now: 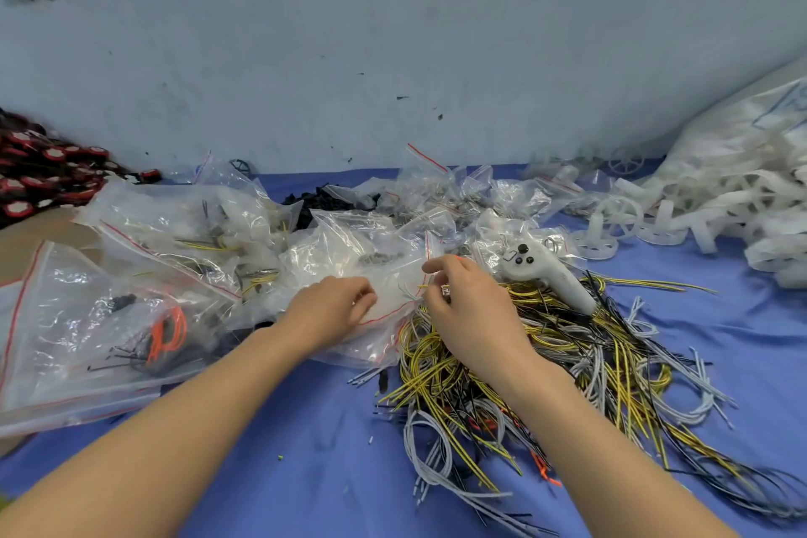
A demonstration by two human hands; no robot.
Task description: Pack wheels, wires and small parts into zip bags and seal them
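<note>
A clear zip bag [384, 288] with a red seal line lies at the middle of the blue table. My left hand [336, 306] grips its mouth from the left with curled fingers. My right hand [467, 310] pinches a thin yellow wire [430, 286] at the bag's opening, over a big tangle of yellow, black and grey wires [589, 367]. White plastic wheels [611, 223] lie further right.
Several filled zip bags [131, 319] pile up on the left and behind. A white handheld controller [546, 271] rests on the wires. A large sack of white wheels [742, 170] sits far right, red-black parts [39, 175] far left. A pale wall rises behind.
</note>
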